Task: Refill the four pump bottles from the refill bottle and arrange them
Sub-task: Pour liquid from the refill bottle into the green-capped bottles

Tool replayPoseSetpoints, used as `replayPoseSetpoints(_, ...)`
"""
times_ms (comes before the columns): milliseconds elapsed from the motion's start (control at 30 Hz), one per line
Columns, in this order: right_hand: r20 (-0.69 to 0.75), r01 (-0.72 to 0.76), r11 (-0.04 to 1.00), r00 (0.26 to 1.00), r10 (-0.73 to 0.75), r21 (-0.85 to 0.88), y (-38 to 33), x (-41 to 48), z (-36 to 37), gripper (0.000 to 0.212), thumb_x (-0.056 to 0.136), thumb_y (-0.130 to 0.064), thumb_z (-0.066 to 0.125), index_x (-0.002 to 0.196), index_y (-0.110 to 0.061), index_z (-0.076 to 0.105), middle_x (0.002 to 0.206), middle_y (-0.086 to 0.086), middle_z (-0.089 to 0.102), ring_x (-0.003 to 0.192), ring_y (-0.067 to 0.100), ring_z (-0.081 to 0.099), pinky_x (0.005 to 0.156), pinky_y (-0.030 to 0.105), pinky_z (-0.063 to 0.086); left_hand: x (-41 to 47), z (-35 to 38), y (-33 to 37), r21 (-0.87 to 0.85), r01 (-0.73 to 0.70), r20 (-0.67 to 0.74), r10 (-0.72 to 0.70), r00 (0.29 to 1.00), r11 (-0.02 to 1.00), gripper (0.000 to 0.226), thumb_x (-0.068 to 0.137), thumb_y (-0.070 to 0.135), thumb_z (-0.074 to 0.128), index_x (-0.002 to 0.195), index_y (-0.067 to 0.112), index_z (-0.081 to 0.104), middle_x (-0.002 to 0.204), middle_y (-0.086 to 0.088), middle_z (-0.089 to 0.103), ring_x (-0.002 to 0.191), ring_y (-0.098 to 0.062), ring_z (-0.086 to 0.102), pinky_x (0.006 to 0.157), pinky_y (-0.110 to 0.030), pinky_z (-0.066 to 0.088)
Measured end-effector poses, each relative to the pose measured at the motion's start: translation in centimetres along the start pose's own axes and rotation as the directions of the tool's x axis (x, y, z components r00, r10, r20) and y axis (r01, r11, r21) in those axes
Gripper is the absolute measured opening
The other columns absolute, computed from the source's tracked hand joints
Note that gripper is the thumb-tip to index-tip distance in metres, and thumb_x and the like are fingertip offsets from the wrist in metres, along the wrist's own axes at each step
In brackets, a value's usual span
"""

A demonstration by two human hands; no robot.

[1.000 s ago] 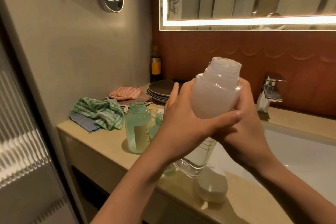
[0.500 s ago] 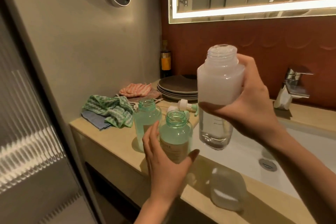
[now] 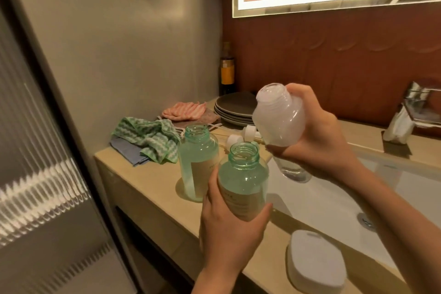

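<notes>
Refill bottle (image 3: pixel 279 119) now aslant, mouth up-left.

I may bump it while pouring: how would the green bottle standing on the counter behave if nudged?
The standing green bottle looks tall for its base and shows no liquid line, so probably light and tippy. Its round body would likely roll, and the uncapped neck could spill.

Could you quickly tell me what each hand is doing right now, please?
Left hand: grips the open green pump bottle.
Right hand: grips the tilted, uncapped white refill bottle.
</notes>
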State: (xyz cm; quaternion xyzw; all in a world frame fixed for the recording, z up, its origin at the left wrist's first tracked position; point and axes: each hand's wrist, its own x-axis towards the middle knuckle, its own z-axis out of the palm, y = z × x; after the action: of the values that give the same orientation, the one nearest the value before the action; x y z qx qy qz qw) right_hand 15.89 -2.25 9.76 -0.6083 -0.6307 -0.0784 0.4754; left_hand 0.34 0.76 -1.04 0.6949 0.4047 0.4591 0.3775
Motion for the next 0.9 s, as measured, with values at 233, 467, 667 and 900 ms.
replayPoseSetpoints(233, 0.086, 0.014, 0.996, 0.996, -0.006, -0.085, 2.0, -0.1, 0.3, 0.075, 0.057, -0.019, 0.081, 0.117, -0.034, 0.04, 0.097, -0.014, 0.057, 0.085, 0.016, 0.058, 0.069, 0.045, 0.051, -0.1, 0.0, -0.4, 0.034, 0.004, -0.02, -0.003, 1.0, 0.999, 0.104, 0.045, 0.06, 0.078, 0.133, 0.043, 0.024, 0.111, 0.015, 0.042, 0.086, 0.006, 0.025, 0.084, -0.018, 0.029)
replayPoseSetpoints(467, 0.131, 0.091, 0.992, 0.988, -0.079, -0.086, 2.1, -0.1, 0.1, 0.077, 0.057, -0.016, 0.082, 0.119, -0.035, 0.042, 0.104, -0.01, 0.058, 0.09, 0.018, 0.058, 0.069, 0.045, 0.051, 0.1, -0.7, -0.3, 0.025, -0.006, 0.05, 0.005, 0.999, 1.0, 0.086, 0.036, 0.07, 0.065, 0.108, 0.065, 0.018, 0.104, 0.029, 0.041, 0.087, 0.009, 0.039, 0.085, -0.02, 0.033)
replayPoseSetpoints(667, 0.182, 0.096, 0.988, 0.981, -0.072, -0.123, 2.0, -0.2, -0.2, 0.084, 0.057, -0.015, 0.086, 0.124, -0.036, 0.039, 0.113, -0.008, 0.055, 0.1, 0.018, 0.055, 0.076, 0.043, 0.053, 0.5, -0.9, -1.3, 0.029, -0.061, 0.116, 0.058, 0.992, 0.998, 0.091, 0.037, 0.072, 0.065, 0.115, 0.064, 0.018, 0.111, 0.029, 0.046, 0.106, -0.003, 0.044, 0.102, -0.035, 0.041)
replayPoseSetpoints(900, 0.193, 0.127, 0.977, 0.977, -0.093, -0.171, 2.0, -0.3, -0.4, 0.084, 0.057, -0.012, 0.085, 0.125, -0.033, 0.04, 0.114, -0.009, 0.055, 0.101, 0.018, 0.055, 0.076, 0.044, 0.053, 1.2, -1.3, -2.0, 0.035, -0.094, 0.182, 0.086, 0.98, 0.995, 0.103, 0.038, 0.072, 0.063, 0.131, 0.036, 0.038, 0.115, 0.018, 0.055, 0.11, -0.007, 0.05, 0.096, -0.03, 0.044)
